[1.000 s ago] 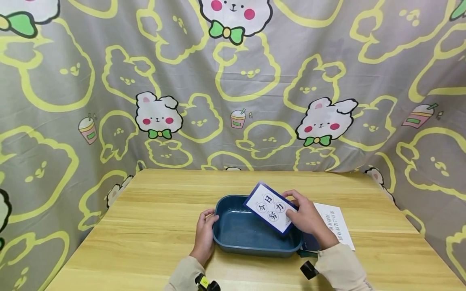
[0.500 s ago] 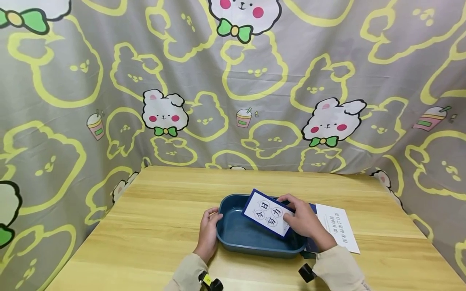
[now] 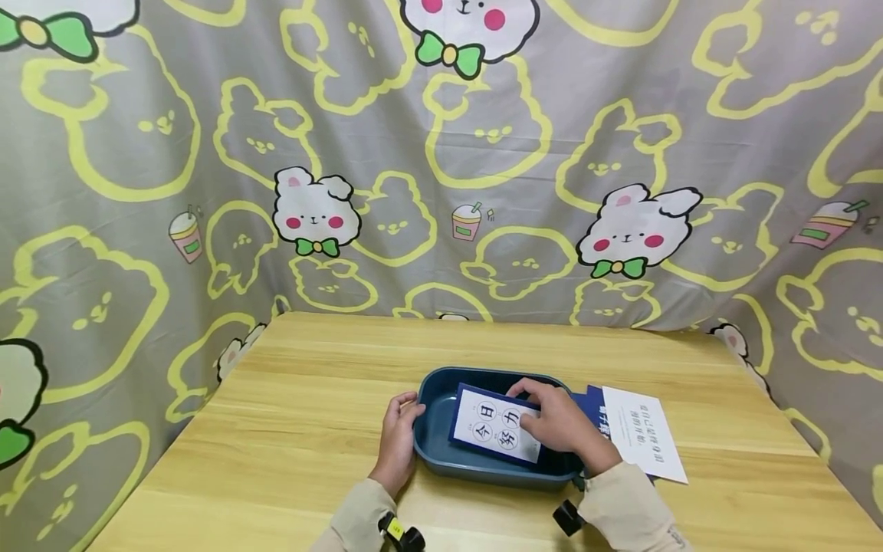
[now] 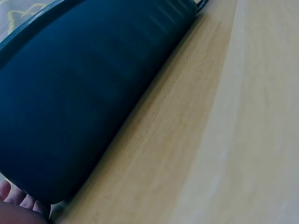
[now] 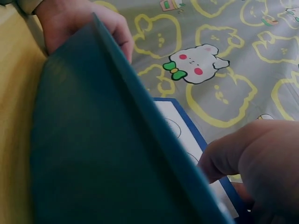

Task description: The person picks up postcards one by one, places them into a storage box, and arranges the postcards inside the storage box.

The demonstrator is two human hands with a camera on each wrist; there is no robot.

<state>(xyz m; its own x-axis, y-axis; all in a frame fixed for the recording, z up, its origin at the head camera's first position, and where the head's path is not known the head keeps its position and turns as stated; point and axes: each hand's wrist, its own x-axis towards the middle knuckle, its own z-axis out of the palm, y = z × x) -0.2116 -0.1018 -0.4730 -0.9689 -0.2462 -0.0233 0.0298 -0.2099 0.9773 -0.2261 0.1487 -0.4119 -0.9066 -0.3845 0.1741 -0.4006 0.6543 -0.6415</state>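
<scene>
The person in front of me holds a flat rectangular card (image 3: 495,424), white-faced with a deep blue border, bearing four bold black characters, each in its own thin circle. It lies tilted inside a dark teal bin (image 3: 497,477) with rounded corners, nearer its right half. The right hand (image 3: 559,420) pinches the card by its right end, thumb on the printed face and the other fingers at the far edge. The left hand (image 3: 398,437) grips the bin's left end, thumb at the rim, fingers curled around the outside.

I count one bin, one card in hand and two hands. On the wooden surface (image 3: 310,414), just right of the bin, I see one white printed sheet (image 3: 645,433) overlapping one dark blue piece (image 3: 595,406) with white lettering; I can't tell whether more lie underneath.
</scene>
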